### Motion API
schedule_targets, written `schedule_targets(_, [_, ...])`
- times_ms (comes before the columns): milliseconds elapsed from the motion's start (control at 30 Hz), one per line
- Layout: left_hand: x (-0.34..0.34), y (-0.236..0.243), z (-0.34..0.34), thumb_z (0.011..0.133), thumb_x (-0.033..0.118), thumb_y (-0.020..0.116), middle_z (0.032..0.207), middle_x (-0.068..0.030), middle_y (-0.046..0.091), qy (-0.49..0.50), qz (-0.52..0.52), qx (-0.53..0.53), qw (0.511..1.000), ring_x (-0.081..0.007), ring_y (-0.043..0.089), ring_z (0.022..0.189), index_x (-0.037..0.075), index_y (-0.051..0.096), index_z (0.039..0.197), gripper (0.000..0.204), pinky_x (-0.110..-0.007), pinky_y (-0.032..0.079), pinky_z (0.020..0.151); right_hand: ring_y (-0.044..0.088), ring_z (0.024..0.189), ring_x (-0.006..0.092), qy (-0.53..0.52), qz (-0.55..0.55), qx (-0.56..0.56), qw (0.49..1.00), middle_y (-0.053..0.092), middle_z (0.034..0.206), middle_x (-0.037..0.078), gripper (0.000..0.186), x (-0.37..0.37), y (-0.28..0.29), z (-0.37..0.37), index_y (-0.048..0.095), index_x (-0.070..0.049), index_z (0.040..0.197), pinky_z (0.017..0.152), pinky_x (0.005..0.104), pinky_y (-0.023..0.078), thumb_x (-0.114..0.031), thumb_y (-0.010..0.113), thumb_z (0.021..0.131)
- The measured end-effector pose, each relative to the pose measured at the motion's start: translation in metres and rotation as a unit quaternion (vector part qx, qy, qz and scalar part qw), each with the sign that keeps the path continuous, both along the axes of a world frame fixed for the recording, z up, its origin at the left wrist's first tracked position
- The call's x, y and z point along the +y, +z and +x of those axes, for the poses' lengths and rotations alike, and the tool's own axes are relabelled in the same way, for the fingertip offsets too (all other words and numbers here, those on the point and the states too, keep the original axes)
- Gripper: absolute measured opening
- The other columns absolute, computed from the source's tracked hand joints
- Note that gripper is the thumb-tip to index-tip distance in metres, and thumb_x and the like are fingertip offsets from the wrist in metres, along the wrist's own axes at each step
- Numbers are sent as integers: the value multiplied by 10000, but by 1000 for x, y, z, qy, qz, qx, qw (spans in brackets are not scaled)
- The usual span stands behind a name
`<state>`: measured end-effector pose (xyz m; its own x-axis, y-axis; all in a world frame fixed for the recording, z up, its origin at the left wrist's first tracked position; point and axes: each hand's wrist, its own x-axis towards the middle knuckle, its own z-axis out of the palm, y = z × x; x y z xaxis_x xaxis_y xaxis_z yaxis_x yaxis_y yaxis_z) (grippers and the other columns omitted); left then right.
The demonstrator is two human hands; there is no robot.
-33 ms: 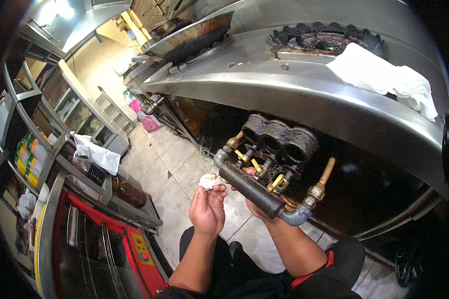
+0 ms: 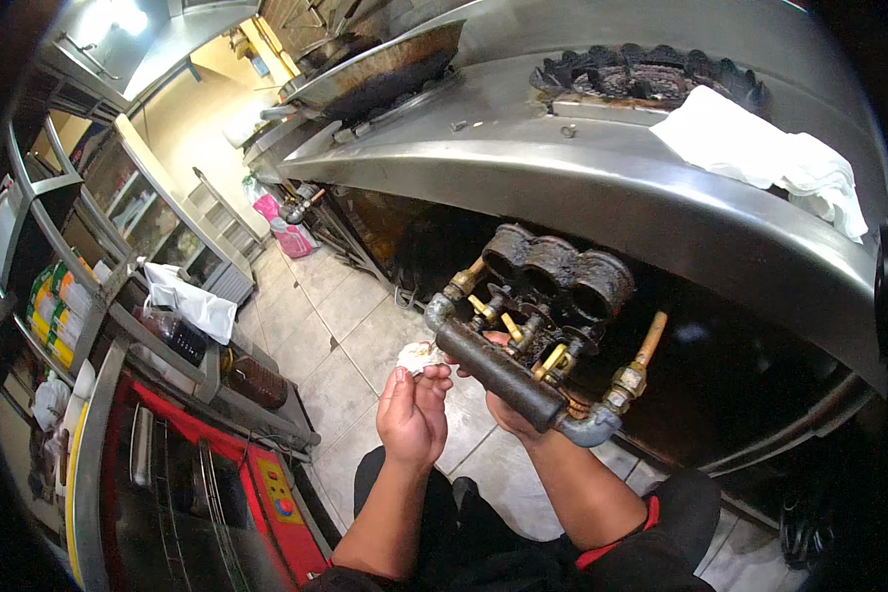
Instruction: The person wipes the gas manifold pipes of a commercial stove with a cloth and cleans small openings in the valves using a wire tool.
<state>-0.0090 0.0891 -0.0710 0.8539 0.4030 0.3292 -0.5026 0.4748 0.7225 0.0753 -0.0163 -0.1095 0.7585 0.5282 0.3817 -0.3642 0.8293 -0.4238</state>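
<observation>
My left hand (image 2: 409, 419) holds a crumpled, stained white tissue (image 2: 422, 357) between thumb and fingers, just left of a black pipe manifold (image 2: 498, 370). That grimy assembly has brass valves (image 2: 553, 360), elbows, side fittings and three blackened cylinders (image 2: 548, 276). My right hand (image 2: 511, 409) is behind and under the manifold's pipe, its fingers curled round it and mostly hidden by it.
Above are a steel counter edge (image 2: 503, 168), a burner (image 2: 641, 74), a large wok (image 2: 385, 74) and white cloths (image 2: 730, 148). Steel shelving (image 2: 118, 316) and a red-fronted machine (image 2: 281, 503) stand left. Tiled floor (image 2: 335, 296) runs back to pink bags (image 2: 291, 237).
My left hand with the tissue has shifted very slightly to the right, toward the manifold. Little else differs.
</observation>
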Motion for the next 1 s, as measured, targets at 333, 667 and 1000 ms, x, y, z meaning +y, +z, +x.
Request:
schedule_targets(333, [-7, -3, 0, 954, 132, 535, 1150, -110, 605, -44, 46, -16, 998, -196, 570, 1067, -20, 466, 1267, 355, -349, 435, 953, 629, 936, 161, -321, -308, -268, 855, 671, 1004, 87, 221, -4, 19, -18, 647, -23, 1075, 832, 306, 501, -195, 597, 945])
schedule_targets(667, [-12, 4, -1, 929, 155, 605, 1062, -131, 638, 33, 103, 2, 994, -204, 607, 981, -23, 541, 1142, 285, -345, 465, 911, 627, 910, 193, -324, -241, -316, 859, 653, 975, 106, 131, -11, 42, -26, 634, 0, 1003, 839, 335, 501, -87, 599, 912])
schedule_targets(1000, [-13, 1, -2, 914, 133, 614, 876, -67, 617, 75, 51, 2, 996, -143, 559, 806, -25, 575, 1071, 226, -295, 457, 790, 617, 863, 158, -252, -226, -277, 899, 636, 925, 91, 116, -6, 28, -23, 617, 6, 1003, 785, 304, 511, -71, 575, 927])
